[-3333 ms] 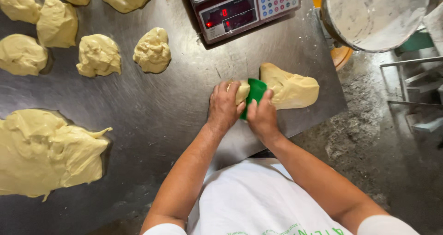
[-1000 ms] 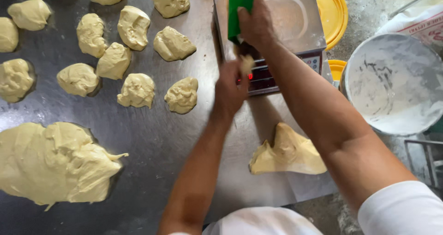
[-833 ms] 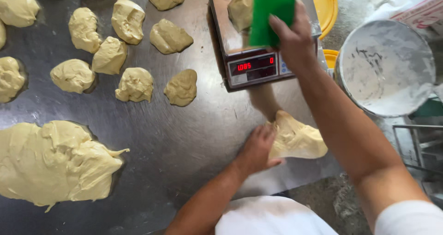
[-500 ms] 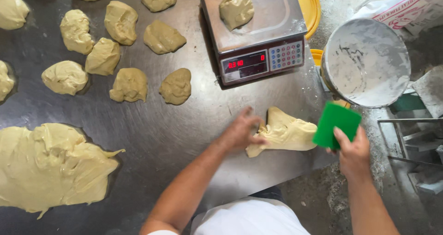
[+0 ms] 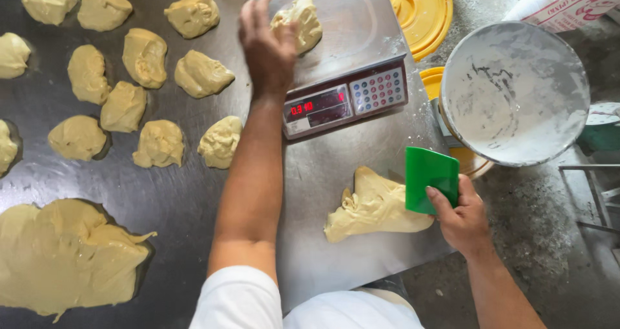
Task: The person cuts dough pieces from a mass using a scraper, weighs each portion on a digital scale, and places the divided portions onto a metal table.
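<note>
Since half a second ago the left hand (image 5: 266, 48) has left the dough slab (image 5: 374, 206) near the table edge and gone up to the digital scale (image 5: 342, 71), where it now reaches with loosely spread, motion-blurred fingers for the dough piece (image 5: 298, 22) lying on the weighing pan; whether the fingers touch the piece cannot be told. The right hand (image 5: 462, 216) has shifted little and is closed on the green plastic scraper (image 5: 431, 179), thumb across its lower edge, with the blade standing just beside the right end of the slab and overlapping it.

Surroundings: the scale sits on the steel table (image 5: 194, 200), its red display and keypad facing the person. The left forearm crosses the table between the portions and the scale, covering part of the surface. Left of the arm lie the portioned dough lumps (image 5: 158, 143), set in loose rows, some touching, some apart. At lower left spreads a large dough mass (image 5: 64, 258), flat and irregular. Off the table to the right stands a round flour-coated bowl (image 5: 513, 90) over a yellow lid (image 5: 420, 9) and a second yellow rim partly hidden beneath it. A printed sack (image 5: 568, 3) shows at the upper right corner.

Materials: the dough is pale yellow, soft, sticky and ragged-edged. The table is brushed metal, scuffed and dusted with flour near the scale. The scraper is smooth and rectangular with rounded corners.
</note>
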